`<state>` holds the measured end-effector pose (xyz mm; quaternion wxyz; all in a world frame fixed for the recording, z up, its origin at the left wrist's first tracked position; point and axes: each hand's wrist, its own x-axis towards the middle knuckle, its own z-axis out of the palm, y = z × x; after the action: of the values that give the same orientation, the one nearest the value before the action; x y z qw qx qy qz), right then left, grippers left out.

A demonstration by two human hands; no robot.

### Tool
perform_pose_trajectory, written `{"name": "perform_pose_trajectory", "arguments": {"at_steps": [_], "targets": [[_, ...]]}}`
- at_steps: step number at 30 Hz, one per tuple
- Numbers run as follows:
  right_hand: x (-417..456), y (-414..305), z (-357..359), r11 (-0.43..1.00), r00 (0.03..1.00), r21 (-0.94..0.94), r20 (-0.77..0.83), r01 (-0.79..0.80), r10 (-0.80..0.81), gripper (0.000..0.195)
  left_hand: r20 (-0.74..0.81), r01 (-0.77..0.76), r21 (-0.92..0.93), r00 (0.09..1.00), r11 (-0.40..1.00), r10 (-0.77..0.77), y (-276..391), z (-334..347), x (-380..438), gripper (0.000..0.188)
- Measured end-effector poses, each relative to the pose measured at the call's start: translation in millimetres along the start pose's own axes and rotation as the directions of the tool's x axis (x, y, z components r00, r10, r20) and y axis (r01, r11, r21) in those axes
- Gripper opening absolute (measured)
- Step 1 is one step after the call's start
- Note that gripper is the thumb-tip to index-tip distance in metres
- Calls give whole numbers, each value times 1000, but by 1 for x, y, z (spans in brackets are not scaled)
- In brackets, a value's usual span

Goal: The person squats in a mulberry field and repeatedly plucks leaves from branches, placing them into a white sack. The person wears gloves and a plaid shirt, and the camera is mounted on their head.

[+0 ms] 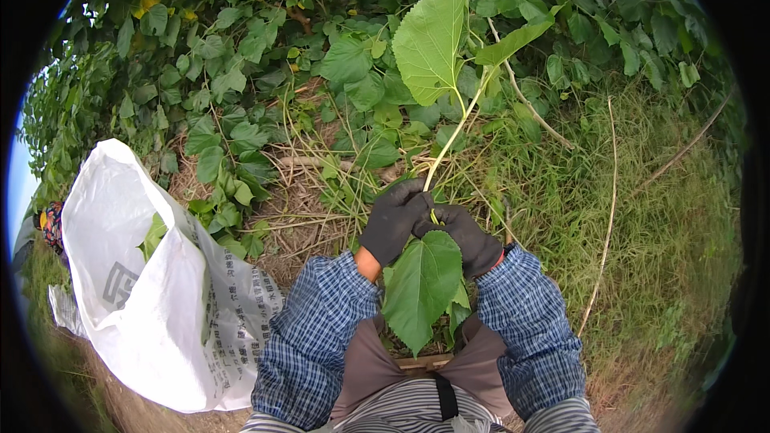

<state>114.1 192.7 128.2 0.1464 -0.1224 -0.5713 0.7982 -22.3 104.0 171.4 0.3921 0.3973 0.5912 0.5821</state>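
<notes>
My left hand, in a dark work glove, grips the lower end of a pale leafy shoot. The shoot leans up and to the right, with a broad toothed leaf and a second leaf near its tip. Close against it, my right hand, also gloved, pinches the stalk of a large dark green leaf. That leaf hangs down over my lap, and more leaves show partly behind it. The fingertips of both hands nearly meet, partly hiding the stalks.
A white woven plastic sack with printing stands open-mouthed at my left, a green leaf inside. Dense leafy bushes rise ahead. Grass and a thin bare stick lie to the right. Patterned cloth shows behind the sack.
</notes>
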Motion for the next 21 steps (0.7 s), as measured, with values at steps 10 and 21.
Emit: {"name": "perform_pose_trajectory", "arguments": {"at_steps": [10, 21], "targets": [[0, 1, 20, 804, 940, -525, -26, 278, -341, 24, -34, 39, -145, 998, 989, -45, 10, 3, -4, 31], [5, -10, 6, 953, 949, -199, -177, 227, -263, 9, -72, -410, -46, 911, 911, 406, -15, -13, 6, 28]]}}
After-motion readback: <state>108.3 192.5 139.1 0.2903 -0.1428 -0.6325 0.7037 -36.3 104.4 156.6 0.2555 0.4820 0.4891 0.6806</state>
